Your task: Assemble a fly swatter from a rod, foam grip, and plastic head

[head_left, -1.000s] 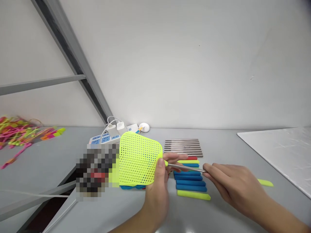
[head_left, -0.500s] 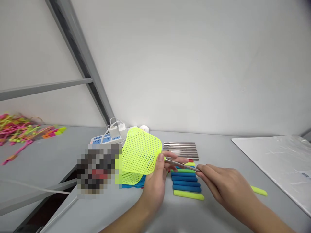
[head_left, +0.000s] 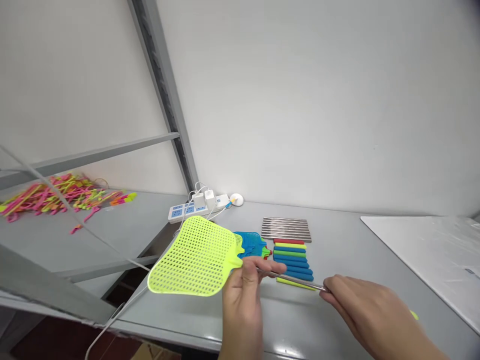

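A yellow-green mesh fly swatter head (head_left: 195, 257) is held out to the left by my left hand (head_left: 243, 300), whose thumb and fingers close around its neck. From that neck a thin metal rod (head_left: 300, 281) runs to the right, and my right hand (head_left: 369, 310) pinches its far end. Behind my left hand lie blue swatter heads (head_left: 249, 244), with bits of green and red showing at their necks. Coloured tube-shaped handles (head_left: 290, 254), in red, yellow, green and blue, lie in a row beyond the held rod. Several metal rods (head_left: 287, 229) lie side by side behind them.
A white power strip (head_left: 189, 211) with plugged-in chargers and a white round object (head_left: 236, 199) stand near the wall. Pink, yellow and orange items (head_left: 56, 197) are heaped at left. A grey metal post (head_left: 170, 100) rises behind. A white wrapped panel (head_left: 423, 245) lies at right.
The view has swung left and shows more of the left side. The swatter head has tipped lower and flatter, while both hands keep hold of the swatter and rod.
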Demonstrator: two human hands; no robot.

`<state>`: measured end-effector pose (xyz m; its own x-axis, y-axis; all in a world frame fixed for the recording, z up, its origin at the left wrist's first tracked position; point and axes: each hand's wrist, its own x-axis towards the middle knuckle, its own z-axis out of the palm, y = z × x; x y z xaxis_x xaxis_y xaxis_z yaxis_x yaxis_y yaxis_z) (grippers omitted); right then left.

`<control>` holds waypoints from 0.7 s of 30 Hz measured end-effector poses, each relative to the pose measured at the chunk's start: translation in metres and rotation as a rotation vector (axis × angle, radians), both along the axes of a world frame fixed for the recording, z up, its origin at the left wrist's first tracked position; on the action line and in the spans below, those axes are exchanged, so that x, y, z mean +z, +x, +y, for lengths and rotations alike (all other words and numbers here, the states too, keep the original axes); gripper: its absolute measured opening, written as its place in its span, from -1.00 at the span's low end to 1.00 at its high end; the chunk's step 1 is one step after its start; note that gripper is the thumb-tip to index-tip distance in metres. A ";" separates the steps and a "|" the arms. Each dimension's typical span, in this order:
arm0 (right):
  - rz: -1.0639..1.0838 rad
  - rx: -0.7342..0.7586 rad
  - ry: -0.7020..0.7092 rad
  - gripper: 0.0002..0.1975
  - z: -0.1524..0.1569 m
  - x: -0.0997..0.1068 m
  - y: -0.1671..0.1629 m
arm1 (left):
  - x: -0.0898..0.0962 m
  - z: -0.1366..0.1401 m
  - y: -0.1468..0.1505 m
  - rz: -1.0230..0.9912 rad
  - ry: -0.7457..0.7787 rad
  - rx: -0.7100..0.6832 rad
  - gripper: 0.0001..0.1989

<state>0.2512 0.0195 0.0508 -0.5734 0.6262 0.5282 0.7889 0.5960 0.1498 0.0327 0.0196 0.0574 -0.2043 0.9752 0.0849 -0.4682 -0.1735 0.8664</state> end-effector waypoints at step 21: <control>-0.211 -0.169 0.086 -0.74 -0.085 -0.005 0.119 | 0.009 -0.022 -0.044 -0.240 0.073 0.150 -0.72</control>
